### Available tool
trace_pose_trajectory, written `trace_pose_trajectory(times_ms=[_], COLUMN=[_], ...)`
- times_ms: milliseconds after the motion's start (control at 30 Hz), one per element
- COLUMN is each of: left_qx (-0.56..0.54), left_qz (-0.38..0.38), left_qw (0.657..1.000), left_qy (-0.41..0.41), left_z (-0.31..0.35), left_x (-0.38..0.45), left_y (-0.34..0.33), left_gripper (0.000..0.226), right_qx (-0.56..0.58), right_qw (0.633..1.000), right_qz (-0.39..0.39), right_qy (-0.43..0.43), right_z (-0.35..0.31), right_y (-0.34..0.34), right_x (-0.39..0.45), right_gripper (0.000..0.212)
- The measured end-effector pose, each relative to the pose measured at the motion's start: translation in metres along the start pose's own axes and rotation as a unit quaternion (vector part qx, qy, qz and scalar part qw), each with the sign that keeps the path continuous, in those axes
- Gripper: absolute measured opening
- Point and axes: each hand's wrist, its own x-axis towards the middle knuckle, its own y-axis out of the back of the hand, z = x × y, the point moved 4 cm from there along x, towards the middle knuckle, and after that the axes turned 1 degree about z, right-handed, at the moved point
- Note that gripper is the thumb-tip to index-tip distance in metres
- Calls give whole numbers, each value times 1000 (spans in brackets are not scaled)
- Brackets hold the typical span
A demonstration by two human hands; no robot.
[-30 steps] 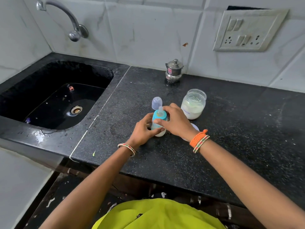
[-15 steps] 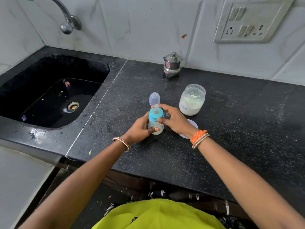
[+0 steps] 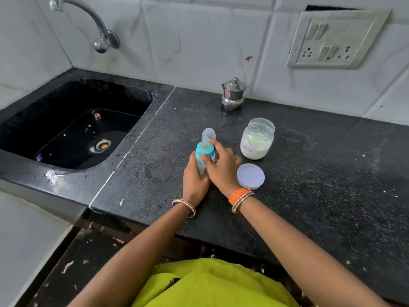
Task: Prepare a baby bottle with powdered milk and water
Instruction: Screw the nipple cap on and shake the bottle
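A small baby bottle [image 3: 202,161] with a blue collar [image 3: 205,151] and a clear teat stands on the black counter [image 3: 309,185]. My left hand [image 3: 194,180] wraps its body from the left and below. My right hand [image 3: 221,167] rests on the collar, index finger stretched up beside the teat. Just behind the bottle stands its clear dome cap [image 3: 208,134]. An open jar of white milk powder [image 3: 257,138] stands to the right. The jar's round pale lid [image 3: 250,176] lies flat beside my right wrist.
A small steel pot with a lid [image 3: 233,94] stands at the back wall. A black sink [image 3: 70,129] with a tap [image 3: 95,25] above it lies to the left. A socket panel [image 3: 334,38] is on the wall at right.
Both hands have stayed on the bottle. My right hand has turned around the collar, uncovering the jar lid. My left hand has slid lower on the bottle's body.
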Motion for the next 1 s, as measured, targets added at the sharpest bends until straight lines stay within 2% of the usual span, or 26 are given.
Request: trace_pose_trajectory(times_ms=[100, 133, 200, 267, 367, 433, 500, 567, 633, 700, 833, 1000], left_qx=[16, 12, -13, -36, -59, -76, -92, -114, -126, -130, -136, -151], left_qz=[-82, -109, -145, -146, -128, -126, -135, -140, -144, -142, -140, -135], left_qw=[996, 994, 989, 988, 989, 987, 984, 980, 977, 976, 976, 975], left_qy=[-17, -9, 16, 34, 45, 59, 73, 84, 93, 98, 96, 95], left_z=[-6, -10, -15, -18, -23, -25, -25, -26, -28, -30, -30, -32], left_x=[16, 20, 24, 23, 20, 20, 22, 24, 24, 24, 24, 23], left_y=[6, 7, 8, 9, 8, 8, 9, 10, 9, 9, 9, 8], left_gripper=[51, 52, 55, 55, 52, 55, 57, 56, 52, 48, 47, 50], right_qx=[110, 112, 18, -80, -144, -143, -145, -148, -84, -11, 24, -35], right_qw=[994, 993, 999, 992, 973, 969, 974, 982, 996, 1000, 999, 994], right_qz=[10, 18, -6, -70, -165, -192, -170, -108, -26, 9, -19, -67], right_qy=[22, 19, 32, 69, 67, 57, 45, 41, 19, 4, 43, 75], right_z=[10, 13, 13, 12, 22, 24, 22, 17, 4, -15, -56, -57], right_y=[15, 18, 16, 2, -21, -27, -25, -16, 5, 33, 68, 43], right_x=[30, 44, 72, 94, 108, 105, 103, 106, 107, 99, 57, 29], right_gripper=[33, 35, 46, 53, 49, 42, 38, 32, 30, 29, 27, 30])
